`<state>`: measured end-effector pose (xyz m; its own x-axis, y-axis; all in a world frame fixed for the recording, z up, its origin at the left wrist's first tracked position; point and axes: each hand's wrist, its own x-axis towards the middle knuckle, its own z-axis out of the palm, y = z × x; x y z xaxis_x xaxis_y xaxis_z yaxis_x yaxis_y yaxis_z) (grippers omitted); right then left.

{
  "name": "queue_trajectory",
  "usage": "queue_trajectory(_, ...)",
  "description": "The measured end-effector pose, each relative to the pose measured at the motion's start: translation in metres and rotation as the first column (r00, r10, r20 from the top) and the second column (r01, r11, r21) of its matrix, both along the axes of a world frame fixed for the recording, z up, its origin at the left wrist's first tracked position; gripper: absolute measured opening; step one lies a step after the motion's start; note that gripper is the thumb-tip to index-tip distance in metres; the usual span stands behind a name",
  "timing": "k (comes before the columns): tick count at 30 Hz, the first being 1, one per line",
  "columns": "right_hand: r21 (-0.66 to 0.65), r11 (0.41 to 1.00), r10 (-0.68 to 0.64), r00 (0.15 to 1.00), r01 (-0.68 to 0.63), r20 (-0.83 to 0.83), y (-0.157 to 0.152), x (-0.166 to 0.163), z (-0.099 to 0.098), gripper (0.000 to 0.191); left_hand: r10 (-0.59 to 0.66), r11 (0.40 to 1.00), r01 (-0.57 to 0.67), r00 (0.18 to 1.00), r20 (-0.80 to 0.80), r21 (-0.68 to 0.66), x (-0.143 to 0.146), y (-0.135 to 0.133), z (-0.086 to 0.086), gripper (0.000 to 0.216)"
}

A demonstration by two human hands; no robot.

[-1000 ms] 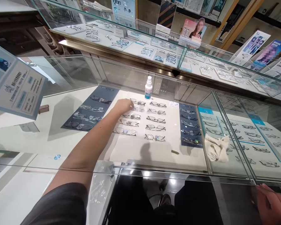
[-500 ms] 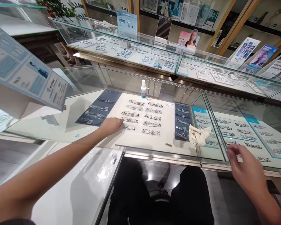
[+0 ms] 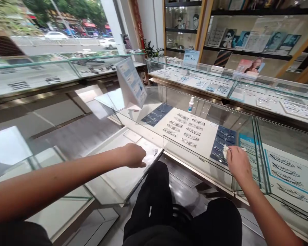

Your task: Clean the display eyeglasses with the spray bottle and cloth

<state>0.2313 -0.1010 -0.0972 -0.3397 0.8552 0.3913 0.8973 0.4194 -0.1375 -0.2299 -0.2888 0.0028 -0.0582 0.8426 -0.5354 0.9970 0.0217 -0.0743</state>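
Note:
My left hand (image 3: 135, 155) hovers above the white pull-out drawer (image 3: 118, 172), its fingers curled under and mostly hidden; whatever may be in them does not show. Pinched in my right hand (image 3: 238, 162) is a crumpled cream cloth (image 3: 225, 151), at the right dark blue display mat (image 3: 222, 138) on the glass counter. Between the two dark mats lie rows of eyeglasses (image 3: 191, 136). Behind these rows a small white spray bottle (image 3: 190, 104) stands upright.
A tilted cardboard display sign (image 3: 130, 83) stands on the counter's left end. More glass showcases (image 3: 190, 73) run along the back and left. The drawer's dark front edge (image 3: 145, 176) juts out beside my knee. Small loose items (image 3: 156, 152) lie in the drawer.
My view has turned left. My left hand has gone from the eyeglasses on the counter to above the drawer. My right hand, which was apart from the cloth, now grips it.

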Motion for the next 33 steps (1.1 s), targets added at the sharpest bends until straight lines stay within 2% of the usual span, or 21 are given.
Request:
queue_trajectory(2, 0.027, 1.0, 0.006, 1.0, -0.005, -0.029, -0.001, 0.004, 0.0, 0.037, 0.064, 0.993, -0.064, 0.998, 0.011, 0.102, 0.017, -0.026, 0.026, 0.027)
queue_trajectory(4, 0.045, 0.999, 0.008, 0.999, -0.006, -0.039, -0.003, 0.006, 0.003, 0.034, 0.142, 0.97, -0.141, 0.99, 0.007, 0.197, 0.025, -0.053, 0.042, 0.032)
queue_trajectory(6, 0.054, 0.999, 0.008, 0.999, -0.006, -0.048, -0.006, 0.007, 0.006, 0.033, 0.238, 0.928, -0.227, 0.971, 0.0, 0.295, 0.023, -0.086, 0.049, 0.045)
queue_trajectory(8, 0.045, 0.999, -0.012, 0.997, 0.016, -0.072, -0.01, 0.006, 0.01, 0.035, 0.375, 0.848, -0.357, 0.927, 0.035, 0.392, 0.012, -0.126, 0.043, 0.058)
queue_trajectory(10, 0.01, 0.999, -0.029, 0.996, 0.03, -0.089, -0.013, 0.004, 0.014, 0.036, 0.54, 0.702, -0.534, 0.83, 0.138, 0.471, 0.001, -0.169, 0.024, 0.066)
queue_trajectory(11, -0.016, 0.999, -0.03, 0.996, 0.029, -0.084, -0.014, 0.003, 0.016, 0.039, 0.602, 0.604, -0.609, 0.771, 0.206, 0.515, -0.002, -0.188, 0.01, 0.071)
queue_trajectory(12, -0.043, 0.999, -0.026, 0.997, 0.023, -0.071, -0.015, 0.002, 0.017, 0.042, 0.651, 0.47, -0.665, 0.705, 0.281, 0.58, -0.003, -0.205, -0.007, 0.08)
queue_trajectory(13, -0.069, 0.998, -0.018, 0.998, 0.014, -0.054, -0.016, 0.001, 0.018, 0.045, 0.682, 0.294, -0.693, 0.635, 0.364, 0.658, -0.002, -0.218, -0.027, 0.091)
queue_trajectory(14, -0.093, 0.996, -0.007, 0.999, 0.004, -0.037, -0.016, 0.001, 0.018, 0.047, 0.676, 0.138, -0.718, 0.571, 0.465, 0.682, 0.001, -0.226, -0.048, 0.103)
queue_trajectory(15, -0.111, 0.994, -0.004, 1.0, 0.001, -0.024, -0.015, 0.0, 0.019, 0.049, 0.634, 0.029, -0.78, 0.498, 0.592, 0.625, 0.006, -0.23, -0.068, 0.112)
queue_trajectory(16, -0.125, 0.992, -0.007, 1.0, 0.005, -0.016, -0.015, 0.0, 0.019, 0.05, 0.562, -0.047, -0.868, 0.386, 0.731, 0.495, 0.012, -0.229, -0.088, 0.113)
queue_trajectory(17, -0.135, 0.991, -0.013, 1.0, 0.012, -0.011, -0.015, 0.0, 0.019, 0.051, 0.504, -0.085, -0.933, 0.263, 0.823, 0.35, 0.018, -0.225, -0.105, 0.108)
queue_trajectory(18, -0.142, 0.99, -0.021, 1.0, 0.02, -0.01, -0.014, 0.0, 0.019, 0.051, 0.487, -0.099, -0.964, 0.169, 0.857, 0.246, 0.023, -0.218, -0.119, 0.103)
queue_trajectory(19, -0.145, 0.989, -0.029, 1.0, 0.027, -0.011, -0.014, 0.001, 0.018, 0.051, 0.487, -0.121, -0.972, 0.118, 0.865, 0.2, 0.028, -0.21, -0.13, 0.101)
queue_trajectory(21, -0.145, 0.989, -0.038, 0.999, 0.035, -0.015, -0.014, 0.001, 0.018, 0.05, 0.485, -0.132, -0.979, 0.074, 0.871, 0.156, 0.032, -0.193, -0.143, 0.099)
queue_trajectory(24, -0.146, 0.988, -0.047, 0.999, 0.044, -0.018, -0.013, 0.0, 0.018, 0.048, 0.492, -0.095, -0.988, 0.059, 0.868, 0.121, 0.029, -0.17, -0.147, 0.099)
queue_trajectory(27, -0.152, 0.987, -0.063, 0.998, 0.058, -0.027, -0.012, 0.0, 0.018, 0.047, 0.478, -0.05, -0.989, 0.097, 0.873, 0.137, 0.026, -0.141, -0.146, 0.096)
queue_trajectory(31, -0.193, 0.977, -0.1, 0.995, 0.092, -0.029, -0.012, -0.002, 0.02, 0.046, 0.415, 0.015, -0.991, 0.129, 0.901, 0.135, 0.031, -0.085, -0.144, 0.094)
queue_trajectory(33, -0.22, 0.967, -0.135, 0.991, 0.126, -0.026, -0.011, -0.002, 0.022, 0.046, 0.39, 0.026, -0.992, 0.124, 0.912, 0.124, 0.037, -0.057, -0.142, 0.094)
